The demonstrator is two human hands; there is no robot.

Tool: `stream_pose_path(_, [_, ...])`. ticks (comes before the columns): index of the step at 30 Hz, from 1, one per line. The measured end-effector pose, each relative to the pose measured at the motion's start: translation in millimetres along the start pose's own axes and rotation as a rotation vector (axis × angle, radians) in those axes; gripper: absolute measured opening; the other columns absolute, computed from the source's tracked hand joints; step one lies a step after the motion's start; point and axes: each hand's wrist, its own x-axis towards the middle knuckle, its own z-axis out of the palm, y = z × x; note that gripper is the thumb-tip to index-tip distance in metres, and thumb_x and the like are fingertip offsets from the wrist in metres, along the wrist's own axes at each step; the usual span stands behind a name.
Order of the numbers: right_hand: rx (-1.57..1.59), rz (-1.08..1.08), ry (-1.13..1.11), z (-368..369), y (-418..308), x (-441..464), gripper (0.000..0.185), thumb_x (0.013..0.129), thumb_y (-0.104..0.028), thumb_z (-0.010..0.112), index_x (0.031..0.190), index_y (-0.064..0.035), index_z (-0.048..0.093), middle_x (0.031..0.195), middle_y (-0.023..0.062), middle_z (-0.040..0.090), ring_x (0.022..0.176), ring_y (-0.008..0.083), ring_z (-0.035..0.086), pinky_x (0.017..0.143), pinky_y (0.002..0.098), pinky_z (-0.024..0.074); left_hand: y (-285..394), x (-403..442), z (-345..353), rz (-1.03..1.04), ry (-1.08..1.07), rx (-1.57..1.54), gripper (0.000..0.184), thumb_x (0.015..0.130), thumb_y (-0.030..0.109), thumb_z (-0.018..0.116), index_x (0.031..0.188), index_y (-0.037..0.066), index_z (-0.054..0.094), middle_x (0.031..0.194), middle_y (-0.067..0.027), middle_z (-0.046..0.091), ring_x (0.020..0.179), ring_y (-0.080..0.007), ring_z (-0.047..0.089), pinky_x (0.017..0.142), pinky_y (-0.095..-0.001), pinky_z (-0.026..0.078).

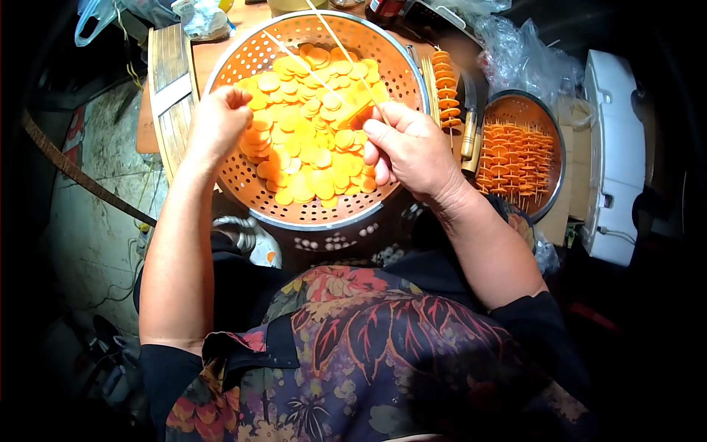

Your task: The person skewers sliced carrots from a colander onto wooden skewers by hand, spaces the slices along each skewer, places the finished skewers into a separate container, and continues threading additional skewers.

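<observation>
A large metal colander [261, 208] with a perforated wall holds a heap of thin round orange slices [317, 158], which look like carrot. My right hand [412, 147] is closed at the colander's right side, with thumb and finger pinching a thin wooden skewer [346, 55] that slants up and away to the left. An orange slice [357, 116] is right by those fingertips. A second thin skewer [294, 59] slants over the heap; its lower end lies among the slices. Over the left rim, my left hand [221, 125] has its fingers curled together; whatever is in them is hidden.
To the right, a smaller colander [562, 166] holds many skewers threaded with spaced orange slices [515, 158]. Another loaded skewer [445, 85] lies beside bare skewers [429, 88] and a wooden-handled knife [469, 121]. Plastic bags [526, 55] are behind.
</observation>
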Motion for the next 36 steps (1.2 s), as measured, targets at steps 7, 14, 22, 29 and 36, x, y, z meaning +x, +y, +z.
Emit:
stream_pose_path(7, [-0.039,0.000,-0.062,3.4,5.2,0.2,0.016,0.091,-0.015,0.049,0.094,-0.0008,0.056,0.069,0.0035,0.059,0.046,0.0067,0.052,0.046,0.0201,0.0448,-8.4,-11.4,30.3,0.076,0.029,0.685,0.034,0.077,0.012,0.063,0.106,-0.004,0.056,0.105,-0.0267,0.059,0.100,-0.0375,0.059,0.087,-0.0408,0.048])
stream_pose_path(14, [-0.066,0.015,-0.083,3.8,7.7,-0.9,0.016,0.091,-0.014,0.049,0.093,0.0000,0.055,0.068,0.0032,0.059,0.047,0.0073,0.053,0.046,0.0208,0.0448,1.0,-15.2,30.5,0.008,-0.055,0.627,0.039,0.072,0.013,0.068,0.105,-0.002,0.054,0.099,-0.0243,0.061,0.096,-0.0360,0.061,0.083,-0.0384,0.049])
stream_pose_path(22, [-0.065,0.017,-0.121,3.9,9.2,-0.7,0.015,0.090,-0.014,0.048,0.090,-0.0009,0.055,0.066,0.0027,0.057,0.047,0.0070,0.053,0.045,0.0210,0.0451,18.7,-8.5,6.3,-0.267,-0.220,-0.038,0.014,0.075,0.004,0.063,0.088,0.005,0.058,0.063,-0.0012,0.057,0.047,-0.0099,0.050,0.044,-0.0218,0.042])
stream_pose_path(29, [-0.106,0.047,-0.146,5.3,7.1,-4.8,0.014,0.090,-0.014,0.048,0.088,-0.0016,0.054,0.064,0.0023,0.056,0.045,0.0077,0.054,0.044,0.0213,0.0459,26.2,-7.6,-20.9,-0.246,0.036,-0.878,0.017,0.083,0.013,0.063,0.095,0.003,0.057,0.077,-0.0039,0.060,0.056,-0.0073,0.055,0.049,-0.0198,0.047])
stream_pose_path(36, [-0.099,0.059,-0.146,6.2,7.1,-5.3,0.016,0.093,-0.015,0.047,0.094,-0.0006,0.055,0.064,0.0004,0.054,0.043,0.0059,0.050,0.042,0.0187,0.0428,19.5,-3.4,-21.3,-0.242,0.139,-1.059,0.018,0.082,0.010,0.066,0.095,0.003,0.057,0.077,-0.0042,0.061,0.059,-0.0091,0.059,0.052,-0.0205,0.050])
